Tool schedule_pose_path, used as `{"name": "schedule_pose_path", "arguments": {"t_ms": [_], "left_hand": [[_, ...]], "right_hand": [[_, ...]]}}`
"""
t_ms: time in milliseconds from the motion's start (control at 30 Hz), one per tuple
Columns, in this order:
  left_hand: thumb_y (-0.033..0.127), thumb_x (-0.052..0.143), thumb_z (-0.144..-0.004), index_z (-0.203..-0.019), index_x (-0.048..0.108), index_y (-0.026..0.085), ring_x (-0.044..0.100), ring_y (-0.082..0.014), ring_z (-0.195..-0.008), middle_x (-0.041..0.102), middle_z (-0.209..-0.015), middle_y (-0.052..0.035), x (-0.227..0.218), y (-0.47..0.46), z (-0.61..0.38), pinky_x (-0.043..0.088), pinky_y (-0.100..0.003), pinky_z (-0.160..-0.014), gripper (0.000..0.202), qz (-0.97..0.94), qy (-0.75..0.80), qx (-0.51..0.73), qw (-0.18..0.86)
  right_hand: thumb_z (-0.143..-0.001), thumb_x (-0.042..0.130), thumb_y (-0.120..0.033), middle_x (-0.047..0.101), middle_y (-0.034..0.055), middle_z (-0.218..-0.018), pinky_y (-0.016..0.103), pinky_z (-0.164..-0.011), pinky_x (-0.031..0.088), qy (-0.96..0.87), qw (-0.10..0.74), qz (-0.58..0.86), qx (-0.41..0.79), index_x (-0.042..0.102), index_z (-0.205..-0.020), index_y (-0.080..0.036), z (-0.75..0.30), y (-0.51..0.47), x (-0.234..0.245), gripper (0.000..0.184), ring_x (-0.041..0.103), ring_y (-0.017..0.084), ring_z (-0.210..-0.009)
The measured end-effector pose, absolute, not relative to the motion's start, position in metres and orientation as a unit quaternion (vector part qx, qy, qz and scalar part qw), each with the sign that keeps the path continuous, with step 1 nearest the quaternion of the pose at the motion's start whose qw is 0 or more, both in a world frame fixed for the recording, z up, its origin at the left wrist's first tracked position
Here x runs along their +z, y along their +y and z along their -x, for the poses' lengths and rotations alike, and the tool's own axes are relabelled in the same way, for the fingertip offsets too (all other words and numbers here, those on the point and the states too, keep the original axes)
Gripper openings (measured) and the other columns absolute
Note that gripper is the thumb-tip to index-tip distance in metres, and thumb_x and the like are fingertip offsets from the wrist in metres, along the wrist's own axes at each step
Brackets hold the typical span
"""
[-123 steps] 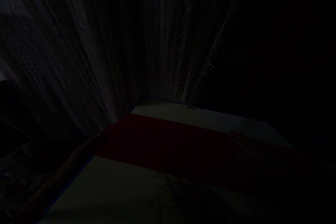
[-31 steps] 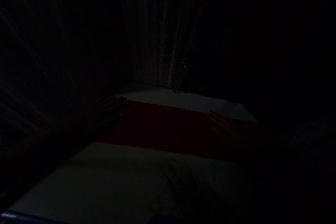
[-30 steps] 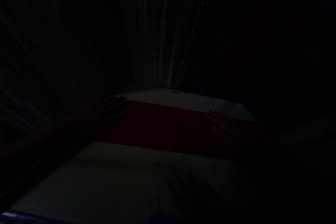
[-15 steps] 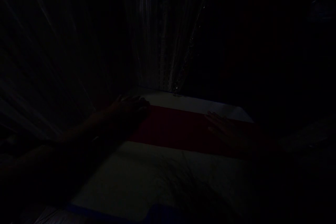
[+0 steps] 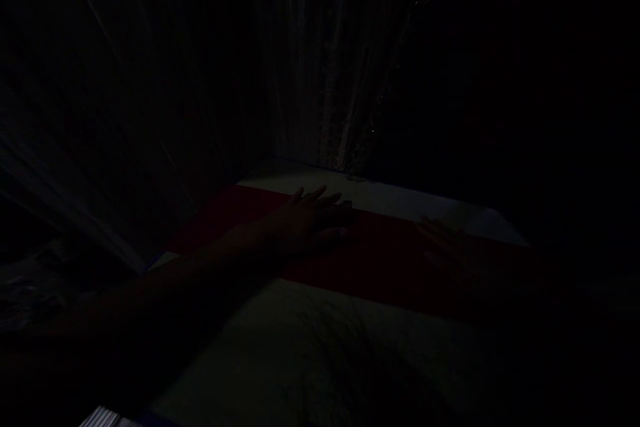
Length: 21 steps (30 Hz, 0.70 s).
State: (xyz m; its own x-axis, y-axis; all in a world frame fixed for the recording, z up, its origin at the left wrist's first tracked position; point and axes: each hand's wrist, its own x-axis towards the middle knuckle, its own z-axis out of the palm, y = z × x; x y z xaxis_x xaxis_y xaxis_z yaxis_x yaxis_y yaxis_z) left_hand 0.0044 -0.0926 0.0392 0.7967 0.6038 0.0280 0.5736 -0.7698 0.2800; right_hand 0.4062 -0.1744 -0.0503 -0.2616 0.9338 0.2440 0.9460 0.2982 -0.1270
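At the near left corner of the view, a light striped object (image 5: 104,417) adjoins the blue edging (image 5: 153,419) of the counter (image 5: 235,353). The near pale band of the counter lies in shadow. Beyond it, a flat red strip (image 5: 383,260) runs across the counter from left to right, between the near and far pale bands. The left hand (image 5: 307,220) rests palm down on the red strip — fingers spread and extended, tips reaching the far pale band. The right hand (image 5: 453,247) lies on the strip farther right, near its far edge — fingers straight, together, dimly lit; the wrist is lost in darkness. Behind the far edge of the counter hangs a curtain (image 5: 300,47) with vertical folds.
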Motion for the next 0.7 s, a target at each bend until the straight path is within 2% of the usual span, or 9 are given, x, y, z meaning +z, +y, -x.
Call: {"name": "schedule_pose_path", "arguments": {"t_ms": [100,300,400,533,700], "left_hand": [[0.066,0.031,-0.11,-0.169,0.03,0.037,-0.003,-0.035,-0.166,0.013,-0.179,0.0001,0.04,-0.094,-0.005,-0.004,-0.068,-0.13,0.065,-0.948,0.284,0.05,0.133],[0.063,0.031,-0.111,-0.17,0.028,0.023,0.0,-0.0327,-0.166,0.012,-0.178,-0.0067,0.033,-0.091,-0.01,0.0,-0.062,-0.133,0.072,-0.948,0.289,0.024,0.132],[0.064,0.033,-0.11,-0.171,0.024,0.024,0.001,-0.0315,-0.167,0.01,-0.179,-0.006,0.032,-0.091,-0.011,-0.001,-0.061,-0.133,0.074,-0.947,0.298,0.008,0.123],[0.066,0.031,-0.11,-0.171,0.025,0.026,0.004,-0.0304,-0.167,0.011,-0.178,-0.0056,0.033,-0.09,-0.011,0.002,-0.061,-0.133,0.073,-0.948,0.297,0.011,0.115],[0.066,0.03,-0.11,-0.171,0.023,0.028,0.004,-0.0306,-0.167,0.011,-0.178,-0.0046,0.029,-0.087,-0.011,0.003,-0.062,-0.133,0.072,-0.95,0.296,0.014,0.099]], "right_hand": [[-0.108,0.034,-0.058,0.027,0.0013,-0.177,0.067,-0.131,0.027,-0.788,0.131,0.602,-0.01,0.028,-0.166,-0.043,-0.411,-0.174,-0.053,0.06,0.027,0.029,-0.162],[-0.107,0.032,-0.058,0.032,0.0051,-0.175,0.065,-0.129,0.032,-0.795,0.141,0.59,-0.019,0.035,-0.164,-0.038,-0.414,-0.172,-0.054,0.061,0.032,0.03,-0.161],[-0.106,0.03,-0.059,0.035,0.0071,-0.173,0.067,-0.128,0.033,-0.782,0.145,0.606,-0.021,0.04,-0.162,-0.034,-0.41,-0.174,-0.051,0.062,0.035,0.031,-0.159],[-0.106,0.032,-0.054,0.038,0.0061,-0.172,0.063,-0.129,0.034,-0.794,0.132,0.593,-0.025,0.038,-0.164,-0.034,-0.405,-0.177,-0.043,0.061,0.033,0.029,-0.16],[-0.108,0.034,-0.052,0.038,0.0114,-0.171,0.062,-0.131,0.03,-0.791,0.157,0.591,-0.028,0.039,-0.163,-0.028,-0.407,-0.177,-0.036,0.061,0.032,0.03,-0.16]]}}
